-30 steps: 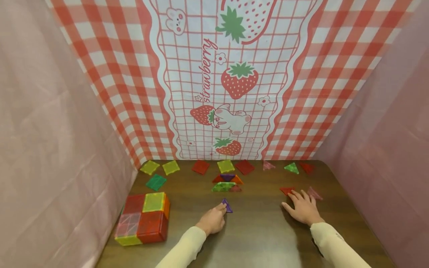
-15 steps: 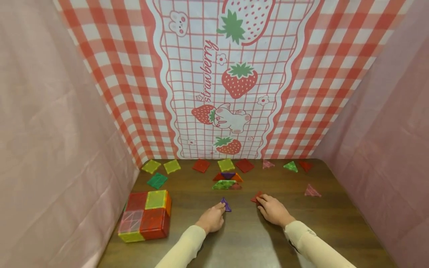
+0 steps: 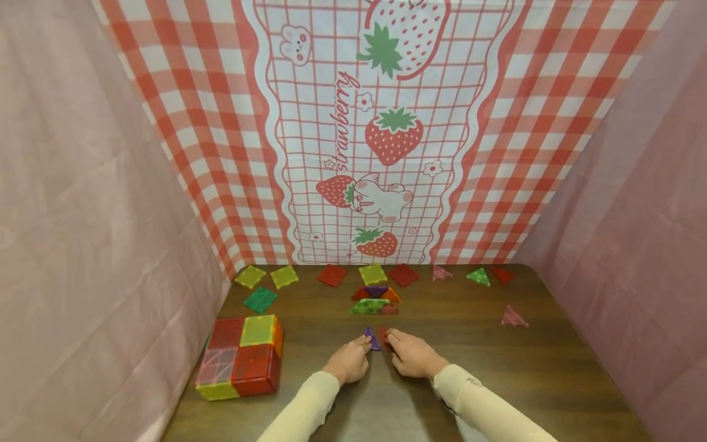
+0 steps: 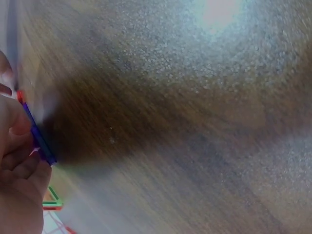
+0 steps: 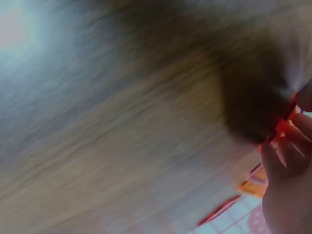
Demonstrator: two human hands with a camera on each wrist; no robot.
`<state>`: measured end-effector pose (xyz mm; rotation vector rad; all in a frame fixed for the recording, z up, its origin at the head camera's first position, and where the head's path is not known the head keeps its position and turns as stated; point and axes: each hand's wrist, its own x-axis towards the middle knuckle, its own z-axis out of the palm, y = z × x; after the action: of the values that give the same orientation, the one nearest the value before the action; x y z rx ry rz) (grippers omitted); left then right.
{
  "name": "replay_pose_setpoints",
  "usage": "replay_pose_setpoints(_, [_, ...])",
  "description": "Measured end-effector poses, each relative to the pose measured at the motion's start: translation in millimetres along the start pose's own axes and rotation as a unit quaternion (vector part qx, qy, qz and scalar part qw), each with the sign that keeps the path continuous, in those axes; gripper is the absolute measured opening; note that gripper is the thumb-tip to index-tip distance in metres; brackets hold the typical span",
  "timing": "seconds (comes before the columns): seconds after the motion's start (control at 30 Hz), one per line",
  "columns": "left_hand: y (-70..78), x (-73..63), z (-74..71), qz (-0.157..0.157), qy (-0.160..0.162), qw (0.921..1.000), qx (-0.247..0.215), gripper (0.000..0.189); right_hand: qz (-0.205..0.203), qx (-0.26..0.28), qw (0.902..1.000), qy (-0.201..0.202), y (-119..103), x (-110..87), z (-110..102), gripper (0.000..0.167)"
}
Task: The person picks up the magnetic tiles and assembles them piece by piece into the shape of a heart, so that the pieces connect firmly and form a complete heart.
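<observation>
Near the middle of the table my left hand (image 3: 349, 361) pinches a purple triangle magnetic tile (image 3: 372, 339), which also shows edge-on in the left wrist view (image 4: 43, 141). Just right of it, my right hand (image 3: 415, 356) grips a red triangle magnetic tile (image 3: 382, 336), partly hidden by the fingers. The two tiles lie side by side, close together; whether they touch I cannot tell from the head view. In the right wrist view the red tile (image 5: 280, 127) glows between fingers and thumb. Beyond the hands stand a green and pink tile strip (image 3: 371, 306) and a red, purple and orange strip (image 3: 376, 292).
At left stands a block built of square tiles (image 3: 240, 356). A green square (image 3: 260, 299) lies behind it. Along the back edge lie yellow squares (image 3: 284, 276), red squares (image 3: 332, 275) and triangles (image 3: 478, 277). A pink triangle (image 3: 513, 316) lies at right. Cloth walls (image 3: 386, 135) enclose the table.
My right hand has drawn the red triangle tile leftward across the table, from beside the pink triangle to beside the purple one. My left hand has stayed with the purple tile.
</observation>
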<state>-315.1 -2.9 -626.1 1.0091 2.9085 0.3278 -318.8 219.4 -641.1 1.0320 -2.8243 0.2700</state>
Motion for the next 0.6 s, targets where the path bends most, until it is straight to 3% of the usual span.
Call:
replay_pose_setpoints(0.4, [-1.4, 3.6, -2.5, 0.003, -0.004, 1.0, 0.007, 0.039, 0.007, -0.012, 0.9999, 0.0, -4.6, 5.1, 5.5, 0.05])
replay_pose_setpoints(0.5, [-0.4, 4.8, -2.7, 0.002, 0.0, 0.9999, 0.012, 0.039, 0.013, 0.003, 0.9999, -0.004, -0.6, 4.1, 6.2, 0.052])
replay_pose_setpoints(0.6, [1.1, 5.8, -2.8, 0.007, 0.011, 0.9998, 0.018, 0.039, 0.042, 0.021, 0.9986, 0.024, 13.3, -1.7, 2.4, 0.054])
